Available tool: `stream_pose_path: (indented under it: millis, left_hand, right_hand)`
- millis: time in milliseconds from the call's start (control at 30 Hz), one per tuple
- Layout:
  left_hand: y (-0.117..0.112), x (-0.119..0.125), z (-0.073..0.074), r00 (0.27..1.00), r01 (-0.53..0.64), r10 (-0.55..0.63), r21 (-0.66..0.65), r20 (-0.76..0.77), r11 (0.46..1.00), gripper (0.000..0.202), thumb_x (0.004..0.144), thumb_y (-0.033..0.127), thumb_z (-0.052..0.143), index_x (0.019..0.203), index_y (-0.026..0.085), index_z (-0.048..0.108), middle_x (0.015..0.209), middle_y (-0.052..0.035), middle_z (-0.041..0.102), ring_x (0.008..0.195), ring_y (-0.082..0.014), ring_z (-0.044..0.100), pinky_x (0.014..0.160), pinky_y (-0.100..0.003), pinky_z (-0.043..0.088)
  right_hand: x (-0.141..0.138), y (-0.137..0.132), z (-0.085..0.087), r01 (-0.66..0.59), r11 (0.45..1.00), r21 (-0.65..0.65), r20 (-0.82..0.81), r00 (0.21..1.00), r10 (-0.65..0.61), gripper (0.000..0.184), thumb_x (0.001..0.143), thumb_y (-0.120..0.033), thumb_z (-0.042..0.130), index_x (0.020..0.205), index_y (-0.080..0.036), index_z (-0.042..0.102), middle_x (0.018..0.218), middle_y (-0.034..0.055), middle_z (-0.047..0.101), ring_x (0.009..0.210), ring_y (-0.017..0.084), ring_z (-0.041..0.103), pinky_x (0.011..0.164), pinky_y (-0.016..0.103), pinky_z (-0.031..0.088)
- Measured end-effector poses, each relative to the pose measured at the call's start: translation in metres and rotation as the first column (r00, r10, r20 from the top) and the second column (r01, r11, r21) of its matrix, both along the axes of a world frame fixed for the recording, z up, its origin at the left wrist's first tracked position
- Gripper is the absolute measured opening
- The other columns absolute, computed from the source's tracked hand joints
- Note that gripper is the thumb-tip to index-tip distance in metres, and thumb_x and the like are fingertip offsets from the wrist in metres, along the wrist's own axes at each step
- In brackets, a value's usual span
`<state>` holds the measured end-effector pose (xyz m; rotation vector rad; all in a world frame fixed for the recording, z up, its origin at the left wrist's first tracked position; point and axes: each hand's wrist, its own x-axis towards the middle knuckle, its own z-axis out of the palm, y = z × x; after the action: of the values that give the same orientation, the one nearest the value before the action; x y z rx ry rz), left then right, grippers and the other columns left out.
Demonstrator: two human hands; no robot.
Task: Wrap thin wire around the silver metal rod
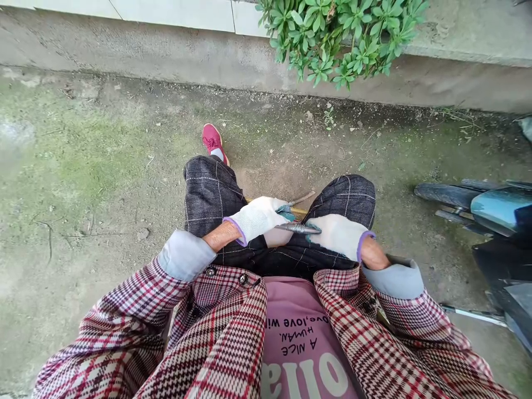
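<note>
I sit with my knees apart, in dark checked trousers, and both hands wear white knit gloves with teal fingertips. My left hand [260, 216] is closed on a thin wooden stick [300, 199] that runs across my lap between the knees. My right hand [338, 235] is closed on the handle of a grey metal blade [296, 228], which points left and meets the left hand's fingers. Part of the stick is hidden behind the hands and my right knee.
Mossy concrete ground lies all around. A low concrete ledge runs along the back with a green leafy plant [338, 39] hanging over it. A teal scooter or motorbike [494, 208] stands at the right. My red shoe [213, 139] rests ahead.
</note>
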<state>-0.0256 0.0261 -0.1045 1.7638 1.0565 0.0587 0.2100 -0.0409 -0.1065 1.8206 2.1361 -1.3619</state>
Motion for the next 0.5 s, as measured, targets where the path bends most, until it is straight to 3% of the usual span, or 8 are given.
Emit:
stream_pose_path:
  millis: [100,200,267,333,400,433,500]
  left_hand:
    - [-0.003,0.001,0.003,0.998,-0.007,0.009,-0.033,0.060,0.999,0.022,0.088,0.034,0.061,0.082,0.016,0.073,0.075,-0.0024,0.070,0.070,-0.0151,0.060,0.070,-0.026,0.047]
    - [-0.006,0.000,0.007,0.971,-0.006,0.047,-0.175,0.232,0.985,0.015,0.087,0.028,0.062,0.084,0.016,0.070,0.083,-0.0026,0.072,0.077,-0.0146,0.063,0.078,-0.026,0.051]
    - [-0.009,0.002,0.006,0.934,-0.024,0.130,-0.306,0.333,0.952,0.010,0.084,0.023,0.064,0.080,0.015,0.068,0.082,-0.0026,0.071,0.078,-0.0140,0.064,0.082,-0.027,0.052]
    - [-0.011,0.004,0.001,0.903,-0.040,0.212,-0.418,0.374,0.907,0.008,0.083,0.020,0.065,0.079,0.014,0.067,0.081,-0.0029,0.070,0.078,-0.0136,0.064,0.083,-0.027,0.053]
    - [-0.011,0.007,-0.006,0.894,-0.057,0.258,-0.479,0.366,0.876,0.007,0.082,0.020,0.067,0.078,0.013,0.067,0.080,-0.0029,0.071,0.077,-0.0132,0.063,0.081,-0.027,0.053]
    - [-0.010,0.008,-0.010,0.898,-0.067,0.265,-0.487,0.350,0.871,0.008,0.082,0.019,0.069,0.077,0.013,0.067,0.078,-0.0026,0.071,0.076,-0.0131,0.063,0.080,-0.027,0.053]
    - [-0.005,0.006,-0.016,0.911,-0.086,0.263,-0.477,0.317,0.875,0.010,0.079,0.018,0.072,0.071,0.013,0.066,0.073,-0.0014,0.069,0.073,-0.0132,0.062,0.076,-0.026,0.053]
  right_hand:
    - [0.005,0.011,0.000,0.004,0.995,0.105,0.158,0.987,-0.021,0.012,0.084,-0.032,0.067,0.084,-0.022,0.071,0.075,0.0072,0.071,0.068,0.021,0.063,0.066,0.033,0.046]
    - [0.014,0.020,0.009,0.220,0.966,0.133,-0.002,0.975,-0.222,0.019,0.086,-0.037,0.068,0.078,-0.020,0.065,0.071,0.0042,0.065,0.063,0.017,0.058,0.059,0.029,0.043]
    - [0.018,0.019,0.017,0.411,0.911,-0.029,-0.228,0.885,-0.406,0.027,0.083,-0.046,0.072,0.081,-0.020,0.064,0.066,0.0004,0.060,0.055,0.014,0.051,0.049,0.027,0.039]
    - [0.018,0.016,0.024,0.480,0.840,-0.254,-0.396,0.740,-0.543,0.036,0.078,-0.051,0.078,0.088,-0.019,0.066,0.064,-0.0020,0.056,0.049,0.011,0.047,0.041,0.025,0.035]
    - [0.017,0.013,0.031,0.430,0.809,-0.401,-0.489,0.646,-0.586,0.042,0.074,-0.051,0.082,0.093,-0.017,0.067,0.063,-0.0031,0.056,0.045,0.010,0.045,0.038,0.024,0.035]
    - [0.017,0.012,0.034,0.372,0.816,-0.443,-0.512,0.642,-0.571,0.043,0.073,-0.050,0.083,0.094,-0.016,0.068,0.062,-0.0034,0.056,0.044,0.009,0.045,0.037,0.023,0.035]
    - [0.016,0.011,0.040,0.200,0.853,-0.481,-0.528,0.711,-0.465,0.042,0.073,-0.050,0.083,0.091,-0.015,0.068,0.061,-0.0037,0.056,0.043,0.009,0.045,0.038,0.023,0.036]
